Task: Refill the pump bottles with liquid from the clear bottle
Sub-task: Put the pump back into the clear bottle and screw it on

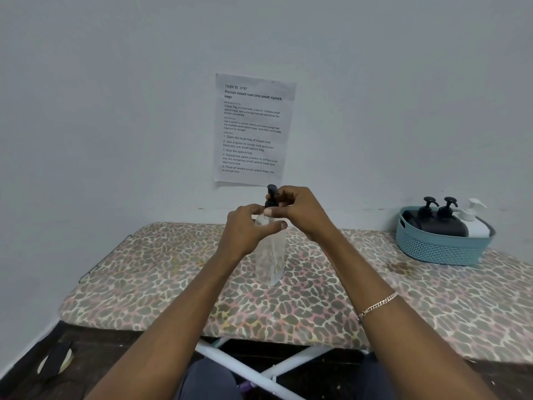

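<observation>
Both arms out front, forearms bare, converging mid-frame. Left hand (pixel 248 230) grips the bottle (pixel 269 255) just under its neck, thumb laid across the front. Right hand (pixel 301 210) sits above and beside it, fingers curled, tips pinching the pump (pixel 271 197) at its collar. Hands almost touching. Bracelet (pixel 377 306) on the right wrist.

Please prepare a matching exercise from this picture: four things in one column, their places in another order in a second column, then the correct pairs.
1. clear bottle
2. blue basket
3. printed sheet
4. bracelet

a. on the wall
b. around the right wrist
c. in left hand and right hand
d. at the board's right end

Pairs: 1-c, 2-d, 3-a, 4-b
</observation>
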